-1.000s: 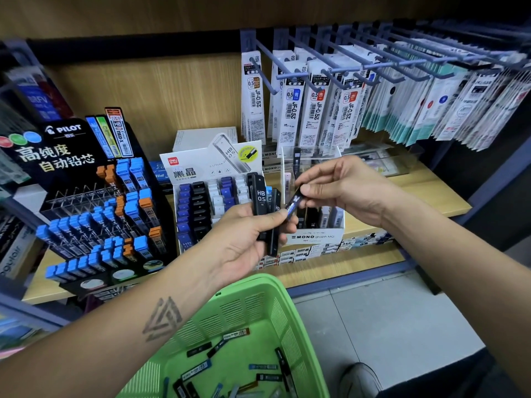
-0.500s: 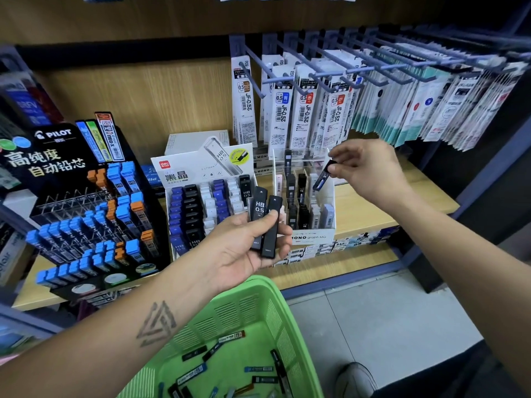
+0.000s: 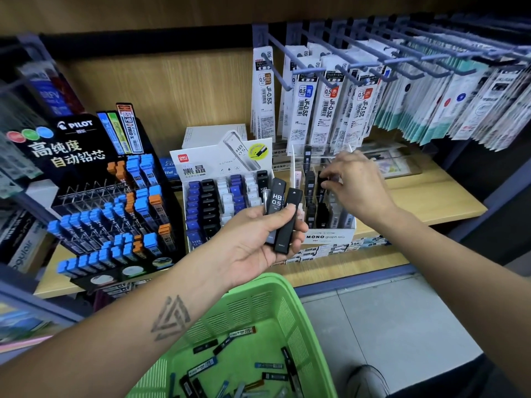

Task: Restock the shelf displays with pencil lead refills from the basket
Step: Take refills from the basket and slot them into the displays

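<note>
My left hand (image 3: 253, 242) grips a few black lead refill cases (image 3: 283, 216), one marked HB 0.5, held upright in front of the white Deli display box (image 3: 221, 168). My right hand (image 3: 356, 185) reaches over the Mono graph display box (image 3: 330, 235) and pinches a dark refill case (image 3: 323, 182) down among its slots. Below, the green basket (image 3: 287, 305) holds several loose refill cases (image 3: 238, 366).
A black Pilot stand (image 3: 94, 196) with blue and orange refills fills the shelf's left. Hanging refill packets (image 3: 327, 107) on blue hooks crowd the upper right. The wooden shelf edge (image 3: 373, 262) runs under the displays, with grey floor and a shoe (image 3: 367, 380) below.
My right hand took one refill from the left hand's bunch, carried it right and up, then lowered it into the Mono box. The left hand stayed in place.
</note>
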A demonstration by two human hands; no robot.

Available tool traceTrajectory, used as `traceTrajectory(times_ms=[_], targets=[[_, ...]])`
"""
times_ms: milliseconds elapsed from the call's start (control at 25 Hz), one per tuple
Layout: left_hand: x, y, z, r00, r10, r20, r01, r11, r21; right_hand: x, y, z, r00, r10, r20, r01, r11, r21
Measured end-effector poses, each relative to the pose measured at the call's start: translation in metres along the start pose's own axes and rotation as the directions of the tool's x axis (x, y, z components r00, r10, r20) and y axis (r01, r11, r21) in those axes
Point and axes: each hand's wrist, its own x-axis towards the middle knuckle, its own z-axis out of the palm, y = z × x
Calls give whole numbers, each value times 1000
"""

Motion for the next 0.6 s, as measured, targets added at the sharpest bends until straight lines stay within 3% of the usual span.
traceTrajectory(times_ms=[160,240,280,320,360,400,600], targets=[[-1,1,-1,1000,-13,13,13,1000,-20,-3,-6,-5,999,-15,-53,13,999,-32],[0,1,-1,1000,-22,6,22,998,-53,-3,-17,-13,1000,25,6,-25,973,228],[0,1,-1,1000,-20,2,20,998,-65,-4,-26,-17,988,75,133,-130,874,469],[0,1,0,1000,-14,1,14,997,-69,-7,-33,-20,953,82,292,-264,698,665],[0,1,1,1000,-4,2,4,998,-66,-10,-38,-22,910,49,412,-375,525,765],[-1,0,1,1000,7,4,-7,998,-58,-12,-41,-22,883,13,470,-429,430,794],[-6,0,0,1000,-4,29,4,1000,-21,-11,-42,-21,898,34,438,-420,358,834]])
